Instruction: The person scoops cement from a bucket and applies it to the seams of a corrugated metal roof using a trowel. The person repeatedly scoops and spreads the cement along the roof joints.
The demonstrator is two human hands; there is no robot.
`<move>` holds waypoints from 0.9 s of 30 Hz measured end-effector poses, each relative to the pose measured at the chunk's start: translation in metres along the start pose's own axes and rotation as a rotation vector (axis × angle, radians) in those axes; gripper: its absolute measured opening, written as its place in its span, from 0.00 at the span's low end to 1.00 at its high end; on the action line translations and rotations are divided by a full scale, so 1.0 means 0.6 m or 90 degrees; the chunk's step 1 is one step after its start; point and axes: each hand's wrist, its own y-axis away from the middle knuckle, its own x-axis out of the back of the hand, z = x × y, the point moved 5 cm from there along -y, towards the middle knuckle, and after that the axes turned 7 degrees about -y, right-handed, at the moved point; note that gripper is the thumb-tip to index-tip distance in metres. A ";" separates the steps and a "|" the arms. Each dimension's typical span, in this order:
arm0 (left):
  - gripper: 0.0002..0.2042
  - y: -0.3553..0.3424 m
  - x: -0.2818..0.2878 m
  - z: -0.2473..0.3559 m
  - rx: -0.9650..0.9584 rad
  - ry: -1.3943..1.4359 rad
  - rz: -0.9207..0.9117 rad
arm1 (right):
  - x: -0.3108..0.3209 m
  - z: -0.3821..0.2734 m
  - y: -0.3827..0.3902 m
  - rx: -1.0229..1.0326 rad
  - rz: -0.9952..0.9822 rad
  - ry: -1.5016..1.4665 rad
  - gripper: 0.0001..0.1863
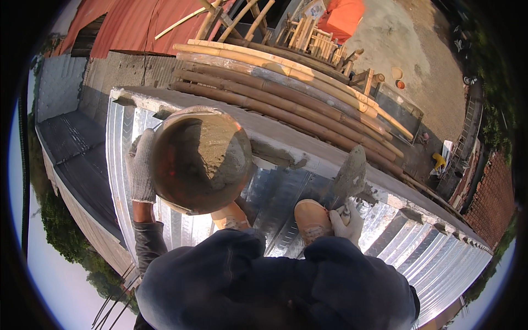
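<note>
My left hand (pixel 142 168), in a grey knit glove, is closed on the left side of a round bucket (pixel 171 170). Wet grey mortar (pixel 214 146) lies inside it, against the far and right part of the wall. In my right hand (pixel 347 224), also gloved, is the handle of a trowel (pixel 352 171). Its blade is coated with mortar and points away from me, over the edge of a concrete ledge (pixel 286 127). Fresh mortar (pixel 275 155) is smeared along the ledge's near side, between bucket and trowel. The bucket hides part of the ledge.
I stand in tan shoes (pixel 312 220) on ribbed shiny metal decking (pixel 429 258). Beyond the ledge runs a bundle of bamboo poles (pixel 286 91). Far below lie the ground (pixel 418 55), an orange tarp (pixel 342 21) and a person in yellow (pixel 438 161). Red roofing (pixel 129 27) stands far left.
</note>
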 end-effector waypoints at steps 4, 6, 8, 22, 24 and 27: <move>0.13 -0.003 0.009 -0.010 -0.014 -0.004 0.000 | 0.001 -0.002 -0.003 0.012 -0.011 0.011 0.08; 0.14 -0.006 0.010 -0.010 -0.016 -0.008 -0.002 | 0.002 0.002 -0.003 -0.045 -0.018 0.010 0.11; 0.14 -0.008 0.007 -0.008 -0.017 0.003 0.002 | 0.004 0.000 -0.001 -0.064 -0.022 0.010 0.12; 0.14 -0.048 0.036 -0.038 -0.054 -0.031 -0.013 | 0.014 -0.026 -0.004 -0.027 -0.047 0.034 0.13; 0.14 -0.050 0.049 -0.040 -0.053 -0.029 -0.010 | 0.007 -0.036 -0.005 -0.026 -0.050 0.015 0.12; 0.15 -0.052 0.052 -0.046 -0.054 -0.022 -0.015 | 0.011 -0.034 -0.005 -0.026 -0.056 0.020 0.14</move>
